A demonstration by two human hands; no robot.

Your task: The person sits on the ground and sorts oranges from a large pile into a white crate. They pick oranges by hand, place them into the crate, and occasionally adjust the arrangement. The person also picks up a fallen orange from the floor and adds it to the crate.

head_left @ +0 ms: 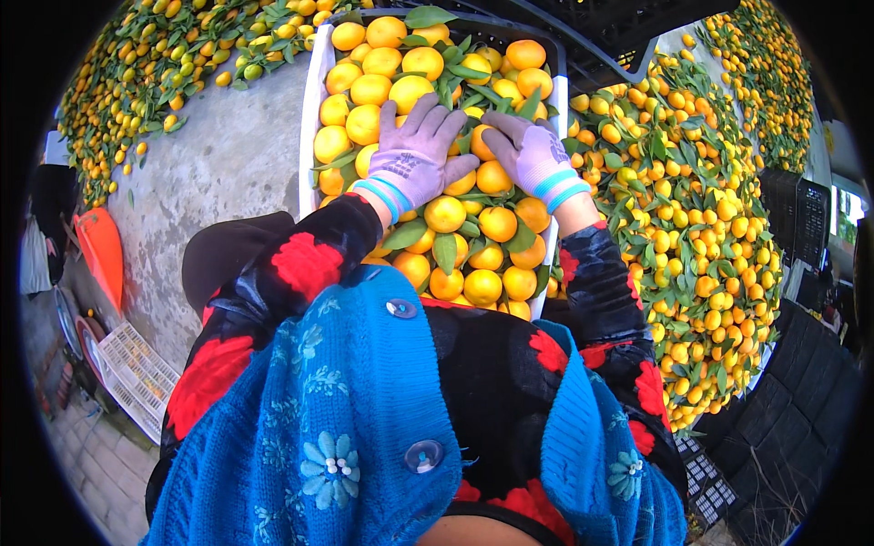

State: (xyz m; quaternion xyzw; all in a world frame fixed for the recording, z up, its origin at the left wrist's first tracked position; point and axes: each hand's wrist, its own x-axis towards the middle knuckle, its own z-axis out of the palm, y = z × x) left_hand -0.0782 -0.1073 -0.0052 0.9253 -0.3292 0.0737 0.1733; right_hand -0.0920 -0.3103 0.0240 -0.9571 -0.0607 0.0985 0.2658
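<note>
A crate (pixel 312 118) with pale sides, heaped with mandarins and green leaves, stands right in front of me. Both my hands wear lilac gloves with grey fingers and blue-striped cuffs. My left hand (pixel 415 153) lies palm down on the fruit left of the middle, fingers stretched forward and thumb out to the right. On the right part of the heap rests my right hand (pixel 533 155), its fingers extended toward the left beside a mandarin (pixel 481 143). Neither hand has a fruit lifted. Mandarins (pixel 445 215) with leaves lie between and below my wrists.
Loose mandarins (pixel 692 264) with leaves cover the ground at right, and another spread (pixel 146 64) lies at far left. Dark crates (pixel 601 41) stand beyond my crate. At left are an orange-red object (pixel 100 250) and a white slatted crate (pixel 137 369) on the floor.
</note>
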